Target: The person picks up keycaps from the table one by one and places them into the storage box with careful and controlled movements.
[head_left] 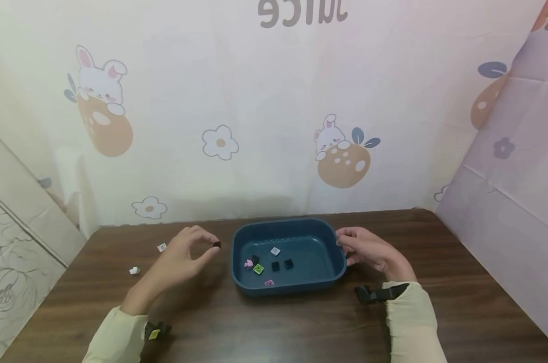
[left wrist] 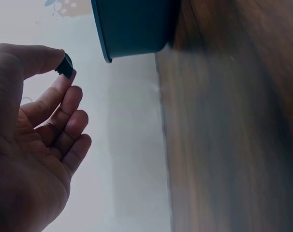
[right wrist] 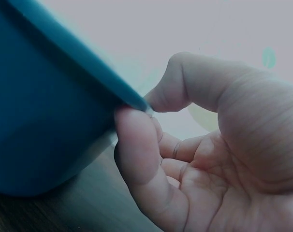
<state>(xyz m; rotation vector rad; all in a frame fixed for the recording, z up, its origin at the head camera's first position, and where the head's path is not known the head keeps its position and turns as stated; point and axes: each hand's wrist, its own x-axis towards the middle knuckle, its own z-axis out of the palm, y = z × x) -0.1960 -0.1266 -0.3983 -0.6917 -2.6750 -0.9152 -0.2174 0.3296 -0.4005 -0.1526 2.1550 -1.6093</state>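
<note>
Between thumb and index finger, my left hand (head_left: 183,254) pinches a small black block (left wrist: 65,66), held in the air just left of a dark blue tray (head_left: 296,291). My right hand (head_left: 369,249) grips the tray's right rim between thumb and fingers, as the right wrist view also shows. Inside the tray lie several small pieces: a white one (head_left: 275,251), black ones such as the black piece (head_left: 289,263), a green one (head_left: 258,269), a pink lump (head_left: 249,264) and a flat pink piece (head_left: 269,283).
On the brown wooden table (head_left: 301,327), left of the left hand, lie a white printed piece (head_left: 162,247) and a white lump-shaped piece (head_left: 134,270). A pale patterned cloth (head_left: 265,171) hangs behind the table's back edge.
</note>
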